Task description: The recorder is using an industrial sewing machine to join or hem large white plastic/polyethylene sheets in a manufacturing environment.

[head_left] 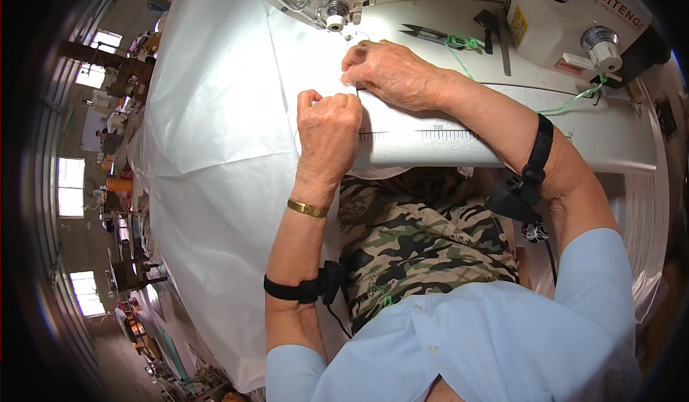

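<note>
A large white woven sheet [215,108] spreads over the left side and drapes down beside my legs. My left hand [328,125] is closed in a loose fist on its right edge, fingers curled under. Just above and to the right, my right hand [398,75] has thumb and fingertips pinched together on the sheet's edge, in bright glare that hides the exact grip. Both hands are a little in front of the needle area of a white sewing machine [335,16]. The hands are close together but apart.
On the machine bed lie dark thread snips [429,34], a tangle of green string [465,42] and a dark-headed tool [488,25]. A ruler scale [416,135] runs along the front edge. A handwheel-like knob [601,47] stands at right. A cluttered workshop [122,187] shows at far left.
</note>
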Motion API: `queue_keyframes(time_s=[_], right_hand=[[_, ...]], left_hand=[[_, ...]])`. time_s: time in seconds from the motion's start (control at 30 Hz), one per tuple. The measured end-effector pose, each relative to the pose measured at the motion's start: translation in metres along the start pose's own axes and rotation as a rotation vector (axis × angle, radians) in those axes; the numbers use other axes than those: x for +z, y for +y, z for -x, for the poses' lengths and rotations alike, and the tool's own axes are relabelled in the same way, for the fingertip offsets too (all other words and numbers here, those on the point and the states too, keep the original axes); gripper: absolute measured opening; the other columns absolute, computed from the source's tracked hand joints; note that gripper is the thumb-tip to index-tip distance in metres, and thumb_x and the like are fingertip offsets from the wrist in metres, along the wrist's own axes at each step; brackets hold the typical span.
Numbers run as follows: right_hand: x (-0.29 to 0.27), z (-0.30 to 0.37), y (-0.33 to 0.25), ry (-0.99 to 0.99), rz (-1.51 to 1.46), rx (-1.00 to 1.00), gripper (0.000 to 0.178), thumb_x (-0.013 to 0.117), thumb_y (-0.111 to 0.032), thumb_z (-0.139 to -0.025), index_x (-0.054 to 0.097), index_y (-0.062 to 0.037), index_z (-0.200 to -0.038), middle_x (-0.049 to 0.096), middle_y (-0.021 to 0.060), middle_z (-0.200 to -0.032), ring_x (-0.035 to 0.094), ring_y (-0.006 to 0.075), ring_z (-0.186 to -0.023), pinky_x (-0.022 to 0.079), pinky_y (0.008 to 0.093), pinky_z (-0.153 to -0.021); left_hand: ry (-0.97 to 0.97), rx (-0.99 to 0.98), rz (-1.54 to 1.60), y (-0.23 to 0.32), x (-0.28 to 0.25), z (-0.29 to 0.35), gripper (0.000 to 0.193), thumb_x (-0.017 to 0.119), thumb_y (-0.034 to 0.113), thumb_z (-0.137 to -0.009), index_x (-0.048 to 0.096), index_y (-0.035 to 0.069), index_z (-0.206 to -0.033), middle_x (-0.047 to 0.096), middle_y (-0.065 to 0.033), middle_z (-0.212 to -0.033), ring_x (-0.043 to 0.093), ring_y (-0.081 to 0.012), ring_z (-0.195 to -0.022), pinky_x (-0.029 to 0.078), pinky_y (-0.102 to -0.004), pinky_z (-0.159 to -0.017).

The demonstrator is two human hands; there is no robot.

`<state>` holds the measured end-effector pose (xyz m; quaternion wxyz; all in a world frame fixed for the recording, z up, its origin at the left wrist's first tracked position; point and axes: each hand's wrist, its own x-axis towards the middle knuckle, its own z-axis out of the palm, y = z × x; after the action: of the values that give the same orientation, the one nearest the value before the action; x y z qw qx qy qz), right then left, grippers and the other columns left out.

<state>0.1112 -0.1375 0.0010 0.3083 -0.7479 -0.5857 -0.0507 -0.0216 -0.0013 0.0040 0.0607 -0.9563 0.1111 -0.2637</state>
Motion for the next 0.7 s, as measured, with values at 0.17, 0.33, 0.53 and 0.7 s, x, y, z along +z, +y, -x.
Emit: queue_keyframes(time_s=[0.17, 0.33, 0.53, 0.7], right_hand=[[-0.001, 0.000, -0.001, -0.075, 0.005, 0.039, 0.016, 0.064, -0.010, -0.093, 0.074, -0.0047, -0.104, 0.070, 0.0114, -0.113, 0.064, 0.0284, -0.110, 0.052, 0.0409, -0.095], [-0.002, 0.002, -0.006, -0.099, 0.103, 0.030, 0.018, 0.063, -0.015, -0.095, 0.074, -0.0060, -0.106, 0.070, 0.0108, -0.116, 0.062, 0.0256, -0.115, 0.049, 0.0399, -0.100], [-0.008, 0.004, -0.017, -0.202, 0.183, 0.084, 0.020, 0.059, -0.016, -0.098, 0.073, -0.0069, -0.109, 0.069, 0.0102, -0.120, 0.061, 0.0241, -0.117, 0.047, 0.0391, -0.103], [-0.006, 0.008, -0.016, -0.204, 0.235, 0.044, 0.019, 0.056, -0.013, -0.098, 0.072, -0.0058, -0.106, 0.068, 0.0110, -0.114, 0.061, 0.0248, -0.112, 0.047, 0.0399, -0.101]], left_hand=[[-0.032, -0.012, -0.018, 0.002, 0.000, 0.000, 0.015, 0.061, 0.001, -0.086, 0.057, 0.006, -0.073, 0.055, -0.0059, -0.061, 0.058, -0.0219, -0.059, 0.045, -0.0385, -0.079], [-0.096, -0.069, 0.020, 0.007, -0.007, 0.002, 0.014, 0.063, 0.001, -0.084, 0.057, 0.006, -0.073, 0.056, -0.0066, -0.062, 0.058, -0.0218, -0.059, 0.042, -0.0370, -0.073], [-0.093, -0.114, 0.100, 0.018, -0.025, 0.021, 0.007, 0.067, 0.001, -0.081, 0.061, 0.005, -0.079, 0.056, -0.0062, -0.064, 0.058, -0.0221, -0.060, 0.040, -0.0363, -0.069], [-0.099, -0.119, 0.083, 0.022, -0.024, 0.030, 0.016, 0.067, 0.000, -0.080, 0.067, 0.005, -0.096, 0.056, -0.0064, -0.069, 0.058, -0.0213, -0.063, 0.042, -0.0349, -0.066]])
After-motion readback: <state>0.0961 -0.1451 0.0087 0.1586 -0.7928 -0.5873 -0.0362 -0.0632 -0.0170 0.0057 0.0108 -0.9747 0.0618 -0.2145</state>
